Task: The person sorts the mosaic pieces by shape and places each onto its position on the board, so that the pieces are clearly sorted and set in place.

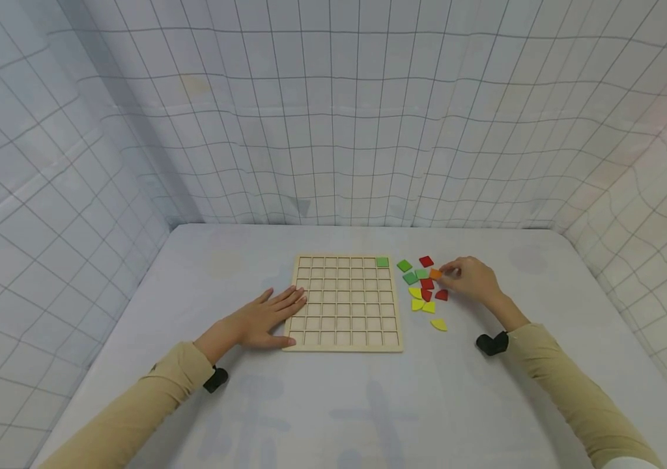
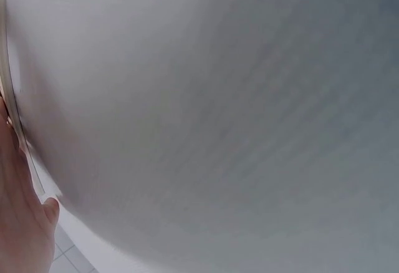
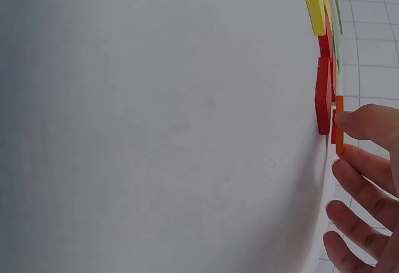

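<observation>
A wooden grid board [image 1: 343, 303] lies flat on the table, with one light green square tile [image 1: 382, 262] in its far right cell. Spread over the board's left edge, my left hand [image 1: 266, 318] rests with straight fingers; the left wrist view catches only part of this hand [image 2: 25, 217] beside the board's edge. To the right of the board, my right hand [image 1: 469, 279] pinches an orange tile [image 3: 340, 126] between thumb and index finger. Its other fingers are loosely bent. Red tiles [image 3: 323, 95] lie close beside the pinched one.
Between the board and my right hand lie several loose tiles: green squares [image 1: 404, 266], red pieces [image 1: 426, 261] and yellow pieces [image 1: 417, 305]. One yellow piece [image 1: 439, 324] lies apart, nearer to me. White grid-lined curtains [image 1: 333, 130] surround the white table [image 1: 333, 404].
</observation>
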A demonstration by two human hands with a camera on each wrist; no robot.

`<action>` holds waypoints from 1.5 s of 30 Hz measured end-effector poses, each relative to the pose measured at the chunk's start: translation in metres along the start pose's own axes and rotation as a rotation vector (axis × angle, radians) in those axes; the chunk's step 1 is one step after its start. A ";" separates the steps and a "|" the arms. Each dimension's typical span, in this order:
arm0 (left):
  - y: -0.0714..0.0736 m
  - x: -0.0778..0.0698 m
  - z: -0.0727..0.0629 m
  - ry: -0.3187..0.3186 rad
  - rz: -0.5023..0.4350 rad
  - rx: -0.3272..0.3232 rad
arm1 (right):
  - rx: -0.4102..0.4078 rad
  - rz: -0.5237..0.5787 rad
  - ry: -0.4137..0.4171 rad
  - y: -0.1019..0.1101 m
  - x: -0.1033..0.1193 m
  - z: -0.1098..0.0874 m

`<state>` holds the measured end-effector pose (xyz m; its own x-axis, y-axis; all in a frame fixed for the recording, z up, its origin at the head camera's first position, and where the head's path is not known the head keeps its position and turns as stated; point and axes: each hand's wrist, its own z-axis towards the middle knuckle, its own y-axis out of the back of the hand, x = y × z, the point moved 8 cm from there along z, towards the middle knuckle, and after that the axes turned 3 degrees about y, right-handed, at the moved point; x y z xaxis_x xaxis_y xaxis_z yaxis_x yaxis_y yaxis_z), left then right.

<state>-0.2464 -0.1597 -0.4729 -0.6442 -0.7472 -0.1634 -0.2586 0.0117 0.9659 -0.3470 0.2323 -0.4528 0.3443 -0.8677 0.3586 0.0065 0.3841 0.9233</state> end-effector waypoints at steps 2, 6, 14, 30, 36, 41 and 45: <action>0.001 -0.001 0.000 0.000 0.001 0.001 | -0.009 0.003 -0.006 0.002 0.002 -0.001; 0.000 -0.001 -0.001 0.006 0.005 0.007 | -0.025 -0.001 -0.019 0.004 0.004 0.000; 0.003 -0.003 -0.003 0.008 -0.002 0.013 | -0.037 -0.018 0.001 0.007 0.009 0.004; 0.001 -0.003 -0.002 0.001 0.016 0.012 | -0.013 0.029 0.017 -0.003 0.031 0.019; 0.003 -0.004 -0.002 0.001 0.009 0.016 | -0.024 0.037 0.073 -0.006 0.046 0.024; 0.003 -0.004 -0.002 0.007 0.010 0.017 | -0.031 0.027 0.102 -0.006 0.056 0.028; 0.002 -0.004 -0.002 0.013 0.011 0.020 | -0.034 0.042 0.144 -0.006 0.065 0.031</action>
<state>-0.2430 -0.1580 -0.4696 -0.6381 -0.7552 -0.1497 -0.2659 0.0337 0.9634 -0.3539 0.1638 -0.4304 0.4762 -0.7972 0.3710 0.0199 0.4316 0.9018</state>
